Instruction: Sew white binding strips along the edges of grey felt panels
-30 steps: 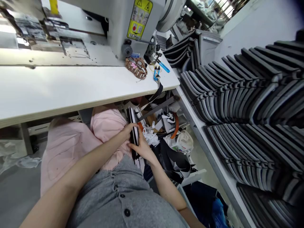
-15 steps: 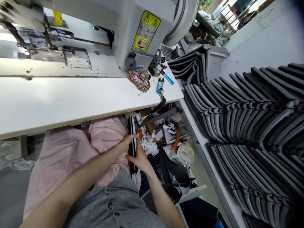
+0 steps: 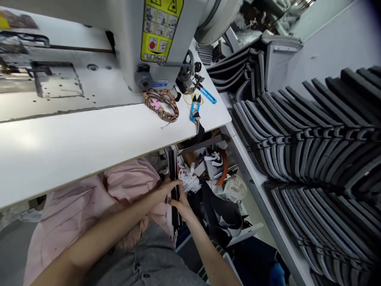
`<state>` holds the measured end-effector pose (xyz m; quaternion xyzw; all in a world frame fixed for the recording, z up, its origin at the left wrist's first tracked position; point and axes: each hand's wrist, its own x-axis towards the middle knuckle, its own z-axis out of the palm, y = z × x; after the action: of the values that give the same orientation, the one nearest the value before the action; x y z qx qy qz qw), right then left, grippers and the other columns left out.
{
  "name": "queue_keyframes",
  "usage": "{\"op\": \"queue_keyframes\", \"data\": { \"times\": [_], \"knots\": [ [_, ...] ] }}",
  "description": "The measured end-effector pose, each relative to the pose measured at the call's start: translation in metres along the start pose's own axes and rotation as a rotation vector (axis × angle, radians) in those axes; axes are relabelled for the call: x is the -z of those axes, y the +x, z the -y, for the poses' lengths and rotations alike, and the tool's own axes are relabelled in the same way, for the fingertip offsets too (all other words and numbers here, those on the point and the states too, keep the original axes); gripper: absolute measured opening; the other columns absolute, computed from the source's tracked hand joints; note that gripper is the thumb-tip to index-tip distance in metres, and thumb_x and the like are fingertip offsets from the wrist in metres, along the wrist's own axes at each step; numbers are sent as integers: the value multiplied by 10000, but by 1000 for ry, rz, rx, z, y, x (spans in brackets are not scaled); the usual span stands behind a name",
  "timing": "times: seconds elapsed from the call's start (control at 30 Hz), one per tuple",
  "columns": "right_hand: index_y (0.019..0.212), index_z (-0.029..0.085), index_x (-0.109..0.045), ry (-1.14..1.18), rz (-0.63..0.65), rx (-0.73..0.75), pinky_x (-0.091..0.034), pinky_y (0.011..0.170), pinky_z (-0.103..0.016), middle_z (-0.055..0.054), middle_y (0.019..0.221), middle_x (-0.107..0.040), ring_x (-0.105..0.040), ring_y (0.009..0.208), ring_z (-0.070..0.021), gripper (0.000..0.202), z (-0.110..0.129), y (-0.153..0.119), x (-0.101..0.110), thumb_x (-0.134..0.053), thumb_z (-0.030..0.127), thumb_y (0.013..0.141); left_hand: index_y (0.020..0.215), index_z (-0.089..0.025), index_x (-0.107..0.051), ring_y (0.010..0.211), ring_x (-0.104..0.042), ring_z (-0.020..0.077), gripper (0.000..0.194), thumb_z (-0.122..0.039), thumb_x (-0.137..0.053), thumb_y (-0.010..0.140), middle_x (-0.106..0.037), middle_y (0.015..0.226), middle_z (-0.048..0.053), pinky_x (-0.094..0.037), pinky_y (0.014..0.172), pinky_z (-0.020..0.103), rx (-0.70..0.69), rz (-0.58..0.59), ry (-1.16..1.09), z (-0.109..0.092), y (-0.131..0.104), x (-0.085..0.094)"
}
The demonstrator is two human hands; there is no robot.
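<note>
Below the table's front edge, beside my lap, is a bundle of long black strips with some pale edges. My left hand is closed around its left side, its thumb lying across the top. From the right, my right hand grips the same bundle a little nearer to me, its thumb over the strips. Most of my fingers are hidden beneath or behind the bundle. Pink cloth covers my lap just left of it.
A sewing machine stands on the white table. On the table lie a brown banded loop and blue thread snips. Scraps and a bin are under it at right. Stacked grey-black curved pieces line the right-hand shelf.
The view has shifted, so the machine sits farther left and closer. Both hands keep their grip on the bundle, which now stands more edge-on.
</note>
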<state>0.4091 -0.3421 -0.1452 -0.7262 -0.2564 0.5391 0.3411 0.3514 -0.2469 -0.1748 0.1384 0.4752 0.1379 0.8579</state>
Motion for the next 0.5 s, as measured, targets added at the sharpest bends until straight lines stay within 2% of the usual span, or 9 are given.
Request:
{"op": "queue_keyframes", "data": {
  "times": [0.07,0.17,0.27,0.33,0.37,0.4,0.43,0.47,0.5],
  "knots": [
    [1588,185,-102,-51,-45,15,-496,1036,-448,-114,1389,-568,-598,1212,-244,1031,-7,-6,7,-525,156,648,950,-202,-630,753,-659,219,572,-49,-875,456,-632,690,-24,-500,666,277,2,-13,89,3,-5,-12],
    [1588,204,-130,-215,-140,64,-418,1117,-499,-114,1371,-571,-554,1282,-255,1004,-8,-21,23,-535,161,671,943,-202,-647,965,-661,261,524,-53,-845,481,-675,822,21,-519,866,325,-63,37,206,1,-20,-35],
    [1587,180,-171,-349,-129,73,-453,1080,-509,-147,1353,-586,-576,1262,-290,979,19,-43,61,-611,226,713,928,-206,-661,1042,-640,267,416,-129,-804,545,-701,966,47,-508,930,342,-134,110,262,-8,-36,-62],
    [1555,199,-306,-489,12,73,-523,986,-480,-135,1254,-660,-651,1134,-303,900,58,-60,100,-693,321,751,914,-210,-668,945,-659,248,357,-215,-773,572,-707,941,47,-538,831,332,-107,174,239,-15,-44,-81],
    [1464,221,-474,-597,17,107,-549,920,-474,-122,1146,-708,-684,1036,-310,735,83,-66,121,-701,377,782,875,-200,-671,850,-666,234,310,-262,-746,581,-701,860,49,-546,753,325,-52,221,232,-18,-47,-91],
    [1324,249,-615,-714,-65,162,-546,896,-480,-116,1099,-724,-687,1009,-317,510,111,-68,140,-651,428,849,815,-185,-669,749,-659,219,263,-296,-715,581,-681,759,52,-541,674,314,28,274,239,-21,-49,-99],
    [1202,255,-683,-790,-247,247,-534,903,-489,-124,1123,-719,-676,1041,-324,368,141,-66,157,-582,448,906,744,-170,-659,660,-641,204,226,-312,-683,570,-650,665,53,-525,604,299,123,330,269,-24,-51,-107],
    [1210,250,-673,-834,-428,357,-515,928,-492,-131,1179,-700,-655,1095,-323,360,173,-57,170,-521,443,947,675,-159,-642,593,-621,194,197,-313,-654,553,-619,589,56,-501,544,283,213,386,320,-27,-52,-113],
    [1217,239,-663,-859,-546,493,-507,937,-476,-128,1176,-695,-651,1090,-307,357,204,-42,178,-478,419,970,625,-156,-622,546,-603,187,175,-302,-632,530,-599,539,60,-474,495,268,284,435,385,-30,-54,-118]
  ]
}}
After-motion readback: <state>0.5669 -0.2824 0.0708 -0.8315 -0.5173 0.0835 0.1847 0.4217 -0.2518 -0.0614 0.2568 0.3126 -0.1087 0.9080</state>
